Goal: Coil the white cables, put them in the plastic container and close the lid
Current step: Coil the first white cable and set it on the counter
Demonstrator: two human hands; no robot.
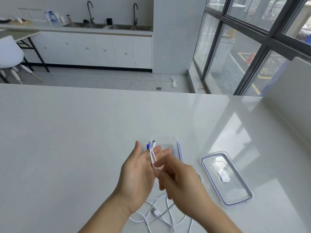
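My left hand (137, 172) is raised above the table with its palm facing right and fingers spread. A white cable (153, 156) is wound over its fingers, the connector end sticking up near the fingertips. My right hand (178, 175) pinches the same cable just below, slightly blurred. More white cable (161, 214) lies in loose tangled loops on the table under my wrists, with a USB plug (155, 212) showing. The clear plastic container (175, 143) with blue clips stands open just behind my hands. Its clear lid (227, 179) lies flat to the right.
The white table (67, 140) stretches wide to the left and back. A white panel (289, 98) rises along the right edge. Beyond the table are a floor, a counter with sinks (107, 26), a white chair (10, 52) and large windows (252, 44).
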